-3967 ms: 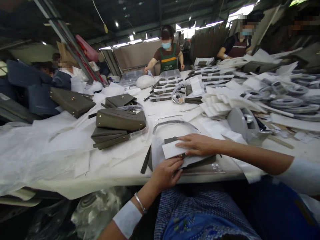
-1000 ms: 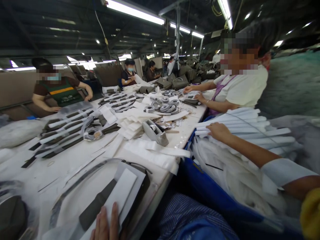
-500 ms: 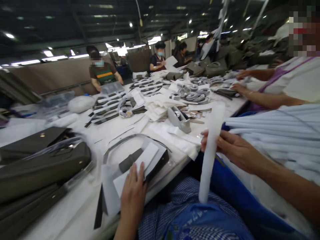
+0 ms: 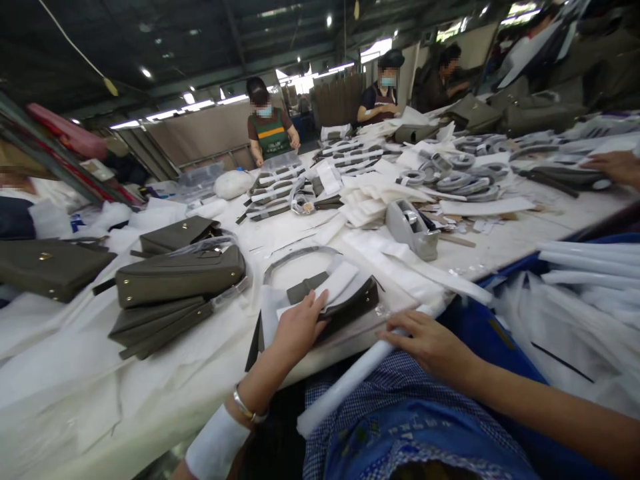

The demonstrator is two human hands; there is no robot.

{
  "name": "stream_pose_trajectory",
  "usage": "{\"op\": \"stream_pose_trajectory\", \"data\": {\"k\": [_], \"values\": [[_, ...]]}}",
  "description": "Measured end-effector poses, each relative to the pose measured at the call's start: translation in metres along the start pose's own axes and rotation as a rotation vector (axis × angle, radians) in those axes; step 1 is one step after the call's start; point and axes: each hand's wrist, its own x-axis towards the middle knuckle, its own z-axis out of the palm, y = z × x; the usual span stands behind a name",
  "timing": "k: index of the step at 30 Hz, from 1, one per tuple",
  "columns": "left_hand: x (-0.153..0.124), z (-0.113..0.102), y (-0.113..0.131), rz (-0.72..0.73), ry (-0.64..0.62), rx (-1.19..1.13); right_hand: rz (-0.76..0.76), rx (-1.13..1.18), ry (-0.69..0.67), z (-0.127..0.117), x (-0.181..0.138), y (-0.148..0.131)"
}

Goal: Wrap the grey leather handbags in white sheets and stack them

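Note:
On the near table edge lies a dark olive handbag [image 4: 357,303] with its wrapped handle loop [image 4: 300,259] spread behind it. A white padding sheet [image 4: 343,280] rests across the bag. My left hand [image 4: 299,327] lies on the sheet and bag with its fingers stretched out and the thumb apart. My right hand [image 4: 425,340] is closed round the upper part of a long white foam roll [image 4: 345,387]. The roll slants down to the left over my lap, below the bag.
Several olive bags [image 4: 180,273] lie at the left. A grey tape dispenser [image 4: 413,230] stands behind the handbag, near wrapped handles and coils [image 4: 465,180]. White rolls fill a blue bin [image 4: 480,333] at the right. Co-workers [image 4: 273,127] stand across the table [image 4: 300,363]; another person's hand [image 4: 615,167] shows far right.
My right hand has come left and down towards the handbag, tipping the foam roll from near upright to a slant. My left hand remains on the bag; the view has swung left.

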Motion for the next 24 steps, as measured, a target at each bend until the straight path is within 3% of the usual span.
{"op": "stream_pose_trajectory", "data": {"k": [7, 14, 20, 24], "values": [[-0.002, 0.001, -0.001, -0.013, 0.017, -0.062, -0.044, -0.216, 0.212, 0.035, 0.056, 0.004], [-0.007, 0.024, 0.0, 0.034, 0.15, -0.02, -0.006, -0.085, 0.353, 0.062, 0.056, 0.011], [-0.008, 0.048, 0.008, 0.048, 0.302, 0.124, -0.069, -0.073, 0.246, 0.05, 0.041, 0.035], [-0.014, 0.047, 0.019, -0.005, 0.316, 0.146, -0.063, -0.144, 0.248, 0.038, 0.038, 0.045]]}}
